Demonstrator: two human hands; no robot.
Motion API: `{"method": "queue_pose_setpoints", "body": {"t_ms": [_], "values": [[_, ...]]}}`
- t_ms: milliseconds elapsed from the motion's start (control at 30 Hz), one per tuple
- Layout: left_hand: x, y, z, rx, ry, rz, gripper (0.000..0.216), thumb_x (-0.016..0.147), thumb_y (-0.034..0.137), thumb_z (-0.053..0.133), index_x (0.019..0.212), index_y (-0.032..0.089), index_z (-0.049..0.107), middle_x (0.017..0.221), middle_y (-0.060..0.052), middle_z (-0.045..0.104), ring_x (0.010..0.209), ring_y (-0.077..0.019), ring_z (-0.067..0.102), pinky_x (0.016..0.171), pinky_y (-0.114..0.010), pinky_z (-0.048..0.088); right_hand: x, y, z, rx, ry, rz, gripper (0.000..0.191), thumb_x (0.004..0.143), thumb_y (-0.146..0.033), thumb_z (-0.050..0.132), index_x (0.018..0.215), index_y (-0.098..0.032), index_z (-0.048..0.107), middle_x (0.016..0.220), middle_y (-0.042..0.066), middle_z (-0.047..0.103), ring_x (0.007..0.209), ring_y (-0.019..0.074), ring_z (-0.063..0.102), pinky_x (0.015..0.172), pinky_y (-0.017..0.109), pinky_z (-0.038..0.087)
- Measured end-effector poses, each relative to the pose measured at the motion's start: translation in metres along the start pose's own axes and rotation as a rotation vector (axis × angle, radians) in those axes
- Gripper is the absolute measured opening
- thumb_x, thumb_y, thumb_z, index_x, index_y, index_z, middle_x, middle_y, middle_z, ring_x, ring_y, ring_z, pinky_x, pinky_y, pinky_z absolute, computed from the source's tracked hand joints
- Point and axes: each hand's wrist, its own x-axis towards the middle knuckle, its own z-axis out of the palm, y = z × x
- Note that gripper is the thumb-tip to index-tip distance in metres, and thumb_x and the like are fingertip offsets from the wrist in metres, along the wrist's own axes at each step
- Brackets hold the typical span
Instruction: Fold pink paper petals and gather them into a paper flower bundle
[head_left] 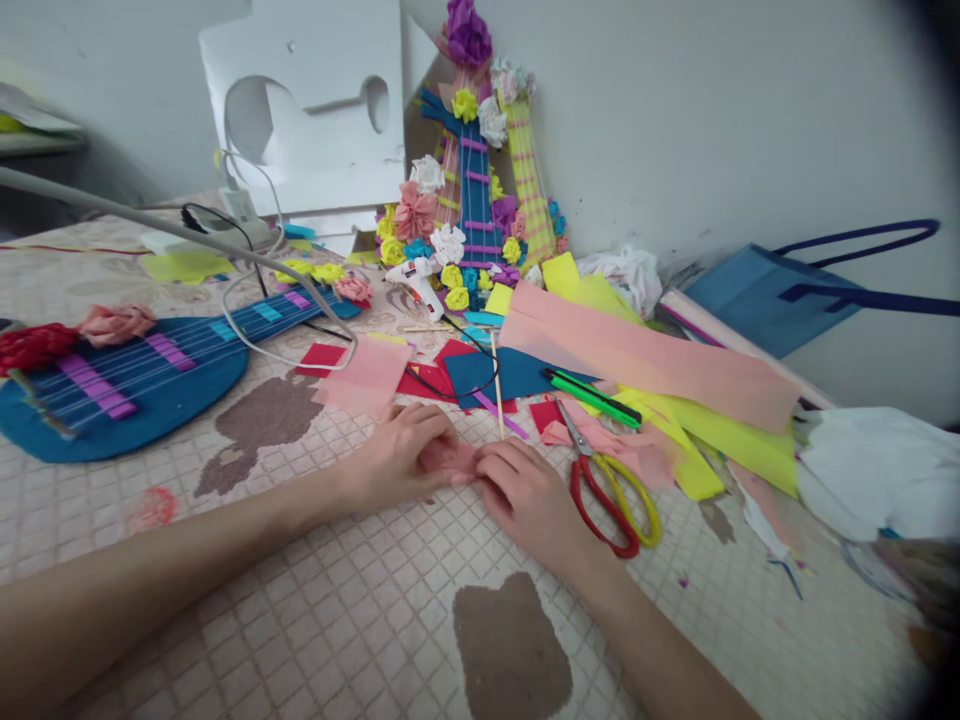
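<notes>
My left hand point(401, 452) and my right hand point(529, 490) meet low over the patterned tablecloth point(315, 600). Both pinch a small folded piece of pink paper point(450, 458) between their fingertips, pressing it against the cloth. A thin wooden skewer point(496, 385) lies just beyond the hands. Red and yellow scissors point(611, 490) lie shut right beside my right hand.
A blue felt guitar shape point(142, 385) with pink strips lies at left, with red and pink paper roses on it. Pink, yellow, blue and red paper sheets point(637, 360) spread at right. A white glue gun point(420, 285), green markers point(596, 398), decorated guitars and a blue bag point(780, 290) stand behind.
</notes>
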Motion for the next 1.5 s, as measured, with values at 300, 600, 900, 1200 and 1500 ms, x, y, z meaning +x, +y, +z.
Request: {"method": "queue_pose_setpoints", "body": {"t_ms": [300,600,900,1200,1500], "values": [[-0.003,-0.001,0.001,-0.011,0.026,0.056,0.005,0.082,0.014,0.055,0.081,0.017,0.058,0.095,-0.003,0.061,0.092,-0.0185,0.056,0.086,-0.035,0.036,0.000,0.000,-0.004,0.089,0.000,0.038,0.025,0.081,-0.013,0.058,0.105,-0.020,0.057,0.104,0.006,0.062,0.099,0.0211,0.054,0.087,0.037,0.047],[0.000,0.001,-0.003,-0.037,0.022,0.012,0.007,0.084,0.018,0.053,0.084,0.017,0.060,0.090,-0.004,0.062,0.090,-0.0185,0.056,0.085,-0.034,0.038,-0.001,0.008,0.005,0.227,0.083,0.073,0.017,0.085,-0.008,0.051,0.090,-0.021,0.059,0.098,0.005,0.061,0.093,0.0193,0.056,0.084,0.036,0.046],[0.006,0.000,0.002,-0.041,0.055,-0.006,0.011,0.083,0.014,0.051,0.076,0.015,0.059,0.086,-0.005,0.063,0.082,-0.0169,0.057,0.075,-0.029,0.043,0.005,0.010,0.004,0.270,0.179,0.243,0.011,0.084,-0.011,0.053,0.078,-0.020,0.055,0.087,0.004,0.057,0.085,0.0181,0.054,0.073,0.031,0.045],[0.010,-0.005,0.007,-0.021,0.099,-0.105,0.009,0.079,0.011,0.052,0.075,0.015,0.058,0.078,-0.003,0.062,0.073,-0.0147,0.055,0.068,-0.026,0.042,0.011,0.014,0.008,0.250,0.176,0.311,0.014,0.081,-0.012,0.052,0.070,-0.020,0.052,0.077,0.002,0.053,0.075,0.0167,0.052,0.066,0.028,0.041],[0.013,-0.007,0.010,0.024,0.144,-0.080,0.009,0.078,0.009,0.052,0.072,0.015,0.056,0.080,-0.003,0.059,0.076,-0.0152,0.055,0.069,-0.026,0.042,0.013,0.020,0.016,0.215,0.204,0.340,0.015,0.079,-0.012,0.055,0.067,-0.020,0.049,0.075,0.000,0.049,0.070,0.0151,0.051,0.063,0.028,0.042]]}}
